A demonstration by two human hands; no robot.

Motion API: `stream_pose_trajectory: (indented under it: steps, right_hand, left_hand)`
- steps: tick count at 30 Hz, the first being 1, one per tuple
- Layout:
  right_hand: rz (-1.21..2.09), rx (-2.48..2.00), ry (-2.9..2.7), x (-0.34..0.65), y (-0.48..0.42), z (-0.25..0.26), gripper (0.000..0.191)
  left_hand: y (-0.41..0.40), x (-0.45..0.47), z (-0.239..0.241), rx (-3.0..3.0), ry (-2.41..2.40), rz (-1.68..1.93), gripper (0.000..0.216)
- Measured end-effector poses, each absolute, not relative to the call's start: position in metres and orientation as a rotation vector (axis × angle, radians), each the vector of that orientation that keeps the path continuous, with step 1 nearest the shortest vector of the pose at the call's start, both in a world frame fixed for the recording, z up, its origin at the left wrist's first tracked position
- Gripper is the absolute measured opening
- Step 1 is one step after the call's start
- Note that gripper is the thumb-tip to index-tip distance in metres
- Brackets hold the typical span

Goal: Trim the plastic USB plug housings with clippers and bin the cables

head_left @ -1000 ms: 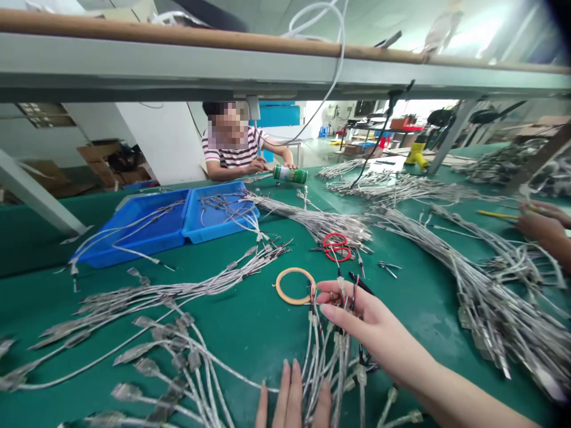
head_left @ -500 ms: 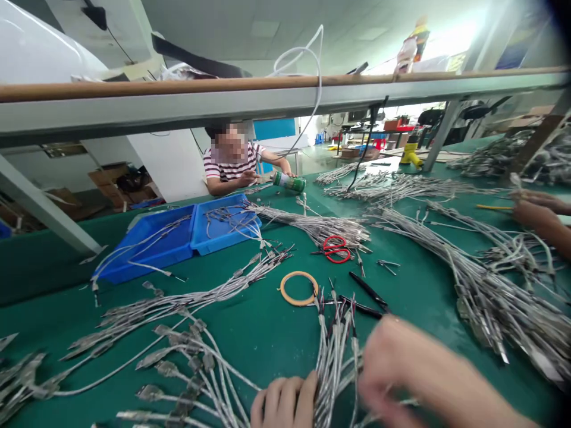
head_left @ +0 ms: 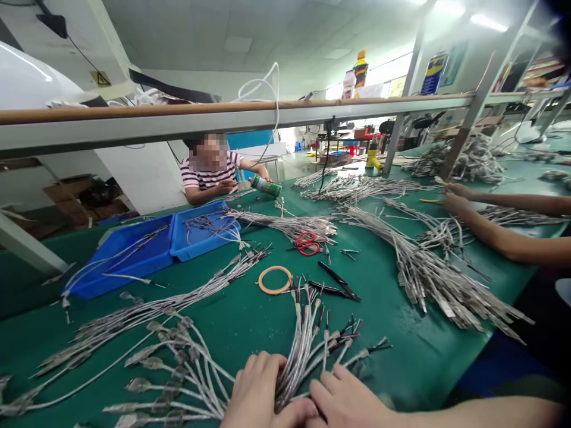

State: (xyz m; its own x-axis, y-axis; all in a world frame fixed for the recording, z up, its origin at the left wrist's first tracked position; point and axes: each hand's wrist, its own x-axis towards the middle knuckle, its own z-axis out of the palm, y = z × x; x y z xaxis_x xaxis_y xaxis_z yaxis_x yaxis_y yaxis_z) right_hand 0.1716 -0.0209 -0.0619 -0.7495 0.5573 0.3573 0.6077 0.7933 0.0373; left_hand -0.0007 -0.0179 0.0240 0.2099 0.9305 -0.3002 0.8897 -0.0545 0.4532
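Observation:
A bundle of grey cables (head_left: 307,339) with red and black wire ends lies on the green table (head_left: 250,321) in front of me. My left hand (head_left: 259,392) and my right hand (head_left: 345,401) close round the near end of this bundle from both sides, thumbs touching. The bundle's free ends fan out away from me toward an orange ring of tape (head_left: 275,279). More loose cables with metal plugs (head_left: 178,362) lie just left of my left hand.
Black cutters (head_left: 336,282) and red scissors (head_left: 307,243) lie beyond the ring. Two blue trays (head_left: 151,244) stand at the left. A large cable heap (head_left: 432,279) lies right, where another person's arms (head_left: 495,235) work. A person in a striped shirt (head_left: 209,175) sits opposite.
My right hand has drawn back from the cable tips to the near end of the bundle. Both hands have closed round it. The view has tilted up and swung to the right.

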Motion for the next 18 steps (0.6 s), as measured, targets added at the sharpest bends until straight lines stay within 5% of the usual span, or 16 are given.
stream_pose_trajectory:
  steps: [3, 5, 10, 18]
  right_hand:
    - [-0.265, -0.997, -2.652, 0.172, -0.007, -0.047, 0.003]
    - [-0.252, -1.062, -2.643, 0.175, 0.0, -0.033, 0.012]
    - [-0.168, -1.11, -2.606, 0.183, 0.01, -0.019, 0.011]
    - [0.008, -0.87, -2.382, 0.186, -0.017, -0.01, 0.014]
  left_hand:
    - [-0.023, -0.002, 0.024, 1.98, 1.651, 0.079, 0.047]
    - [-0.024, -0.001, 0.022, 2.003, 1.671, 0.067, 0.053]
    - [-0.02, 0.008, 0.013, 2.055, 1.744, 0.084, 0.025]
    - [-0.014, 0.011, 0.022, 1.936, 1.856, 0.382, 0.021]
